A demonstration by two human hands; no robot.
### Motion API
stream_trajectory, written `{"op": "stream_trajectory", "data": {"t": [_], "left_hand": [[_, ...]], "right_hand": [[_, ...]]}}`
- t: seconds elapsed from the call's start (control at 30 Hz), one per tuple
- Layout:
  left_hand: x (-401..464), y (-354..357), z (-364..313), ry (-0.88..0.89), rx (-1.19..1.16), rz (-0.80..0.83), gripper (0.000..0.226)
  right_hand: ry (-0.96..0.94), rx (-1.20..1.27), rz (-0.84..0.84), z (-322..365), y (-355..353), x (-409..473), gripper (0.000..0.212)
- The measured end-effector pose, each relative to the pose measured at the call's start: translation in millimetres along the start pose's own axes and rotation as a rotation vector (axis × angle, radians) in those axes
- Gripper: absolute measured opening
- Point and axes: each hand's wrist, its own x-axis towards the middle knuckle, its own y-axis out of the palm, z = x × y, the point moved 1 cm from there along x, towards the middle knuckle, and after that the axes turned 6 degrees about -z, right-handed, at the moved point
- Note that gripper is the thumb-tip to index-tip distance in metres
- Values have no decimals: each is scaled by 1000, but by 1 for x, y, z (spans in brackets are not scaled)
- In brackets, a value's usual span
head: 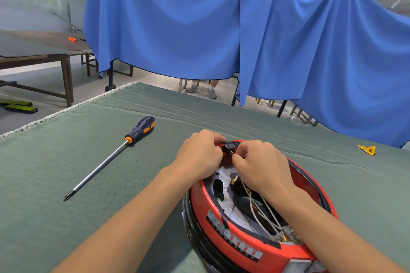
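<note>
A round red and black appliance [244, 239] lies upturned on the green cloth, its open base showing white wires [259, 206] and metal parts. At its far rim sits a small black switch block [229, 146]. My left hand [197, 155] has curled fingers gripping that block from the left. My right hand [261, 164] pinches a small brass wire terminal right beside the block. Both hands sit close together over the far rim.
A long screwdriver [111, 155] with a blue and orange handle lies on the cloth to the left. A small yellow piece [367, 149] lies at the far right. Blue curtains [221, 29] hang behind the table; a person's feet [203, 90] show beneath them.
</note>
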Motion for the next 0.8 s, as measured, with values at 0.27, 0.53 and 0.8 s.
{"op": "stream_trajectory", "data": {"t": [0.27, 0.53, 0.8], "left_hand": [[-2, -2, -2, 31, 46, 11, 40], [-3, -5, -4, 47, 91, 15, 40], [-3, -4, -5, 32, 116, 56, 40]], "right_hand": [[-52, -38, -12, -2, 4, 3, 20], [-95, -50, -23, 0, 9, 7, 19], [-23, 29, 43, -3, 11, 10, 17]]}}
